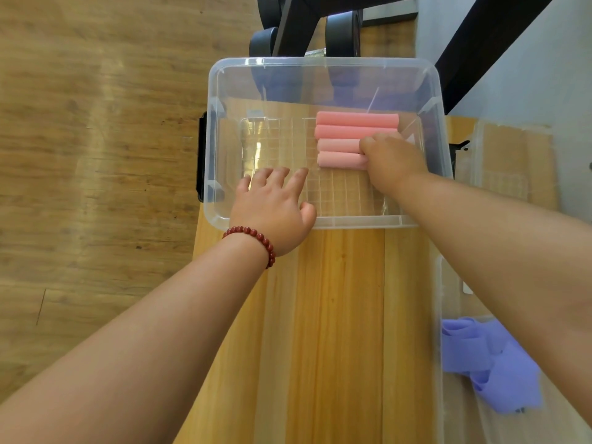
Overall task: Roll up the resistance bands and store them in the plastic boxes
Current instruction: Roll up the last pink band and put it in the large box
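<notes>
So 4 pink rolled bands (pixel 349 133) sit side by side in the far right part of the clear plastic box (pixel 213 139) on the wooden bench (pixel 336 315). The right hand (pixel 394 158) is down on the right ends of the 2 nearest rolls, fingers hidden, so can't tell if it's gripping. The left hand (pixel 272 206) is spread flat over the box's near rim. Loose purple bands (pixel 493 370) lie in another box bottom right.

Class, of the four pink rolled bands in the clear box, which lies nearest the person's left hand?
The frontmost rolled band, last in the row on the person's side; the other three lie behind it, toward the clear box's far wall.
</notes>
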A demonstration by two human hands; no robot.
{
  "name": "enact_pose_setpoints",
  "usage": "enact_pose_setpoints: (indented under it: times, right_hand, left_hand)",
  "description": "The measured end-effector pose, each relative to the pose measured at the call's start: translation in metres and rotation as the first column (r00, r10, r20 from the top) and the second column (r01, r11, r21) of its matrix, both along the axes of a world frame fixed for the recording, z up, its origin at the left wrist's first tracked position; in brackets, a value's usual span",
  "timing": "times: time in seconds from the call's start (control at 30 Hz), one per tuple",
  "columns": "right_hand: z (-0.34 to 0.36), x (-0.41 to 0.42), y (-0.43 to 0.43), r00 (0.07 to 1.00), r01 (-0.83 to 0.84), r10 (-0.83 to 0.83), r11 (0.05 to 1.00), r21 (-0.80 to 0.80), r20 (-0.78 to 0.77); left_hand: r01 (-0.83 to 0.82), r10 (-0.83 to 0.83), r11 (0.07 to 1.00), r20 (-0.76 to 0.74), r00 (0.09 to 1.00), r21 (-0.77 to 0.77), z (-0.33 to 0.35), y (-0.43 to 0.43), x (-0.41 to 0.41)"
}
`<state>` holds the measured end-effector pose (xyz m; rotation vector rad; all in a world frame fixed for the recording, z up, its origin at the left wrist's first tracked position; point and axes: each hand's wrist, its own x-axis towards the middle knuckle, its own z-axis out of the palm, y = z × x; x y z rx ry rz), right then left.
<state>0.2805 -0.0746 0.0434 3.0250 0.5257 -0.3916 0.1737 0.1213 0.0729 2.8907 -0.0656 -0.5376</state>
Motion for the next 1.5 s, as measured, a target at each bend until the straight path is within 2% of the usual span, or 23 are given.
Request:
enact_pose_setpoints:
  times: [0.27,0.63,0.97,1.17,1.33,1.5]
  right_hand:
    - [0.000,0.001,0.003,0.998,-0.012,0.015,0.999,-0.046,0.053]
    - [0.007,0.000,0.006,0.997,-0.018,0.019,1.000,-0.003,0.071]
    - [0.030,-0.029,-0.001,0.989,0.057,-0.084,0.974,0.221,0.118]
    - [0.038,-0.068,0.000,0.957,-0.050,-0.054,0.938,0.344,0.285]
    - [0.051,-0.101,0.001,0.907,-0.124,-0.043,0.923,0.363,0.418]
    - [0.048,-0.147,-0.004,0.898,-0.123,-0.042,0.931,0.342,0.438]
  left_hand:
    - [-0.009,0.009,1.000,0.004,1.000,-0.014,-0.001,0.000,0.001]
    - [-0.010,0.010,1.000,0.000,1.000,-0.008,0.000,0.000,0.001]
    - [0.040,-0.041,0.999,0.054,0.998,0.019,0.003,-0.001,-0.004]
    - [0.166,-0.184,0.980,0.174,0.967,0.113,0.016,-0.007,-0.016]
    - [0.153,-0.163,0.986,0.226,0.960,0.063,0.023,-0.012,-0.038]
    - [0.176,-0.177,0.984,0.185,0.967,0.020,0.025,-0.014,-0.074]
